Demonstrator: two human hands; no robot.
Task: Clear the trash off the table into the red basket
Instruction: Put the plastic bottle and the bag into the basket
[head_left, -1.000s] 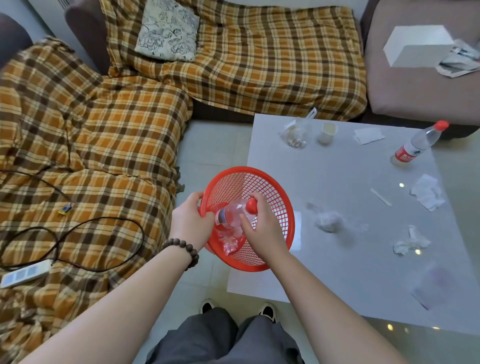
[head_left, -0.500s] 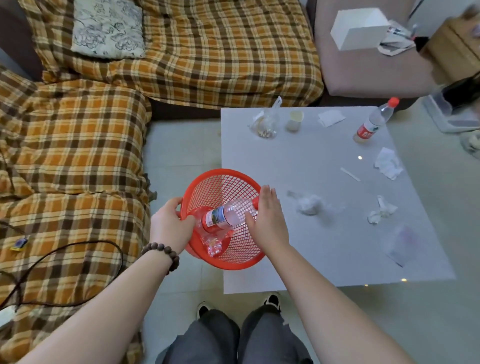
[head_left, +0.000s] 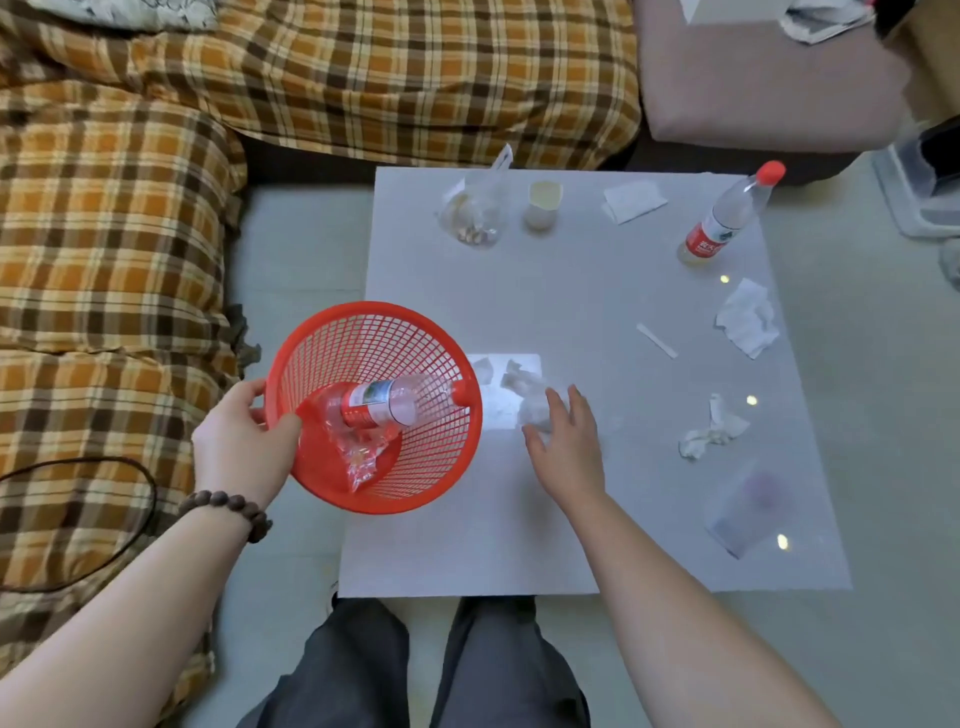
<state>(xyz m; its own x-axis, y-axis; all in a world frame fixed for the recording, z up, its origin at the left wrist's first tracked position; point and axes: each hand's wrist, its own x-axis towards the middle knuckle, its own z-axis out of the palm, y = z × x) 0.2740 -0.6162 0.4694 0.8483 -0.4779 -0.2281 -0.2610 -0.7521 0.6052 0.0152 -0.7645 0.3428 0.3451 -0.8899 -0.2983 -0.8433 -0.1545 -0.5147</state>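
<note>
The table's (head_left: 587, 291) middle lies bare — open passage for a hand. Obstacles ring it: plastic bag (head_left: 475, 218) and cup (head_left: 543, 205) at the far edge, upright bottle (head_left: 727, 221) far right, crumpled tissues (head_left: 711, 436) right — red basket (head_left: 374, 405) overhanging the left edge.

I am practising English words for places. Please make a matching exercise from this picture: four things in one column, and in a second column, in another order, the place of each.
Things
1. lying bottle
2. upright bottle
3. crumpled tissue
4. paper cup

Places
A. far right part of the table
B. under the fingers of the right hand
C. inside the red basket
D. far side of the table, beside the clear plastic bag

Pairs: 1-C, 2-A, 3-B, 4-D
</note>
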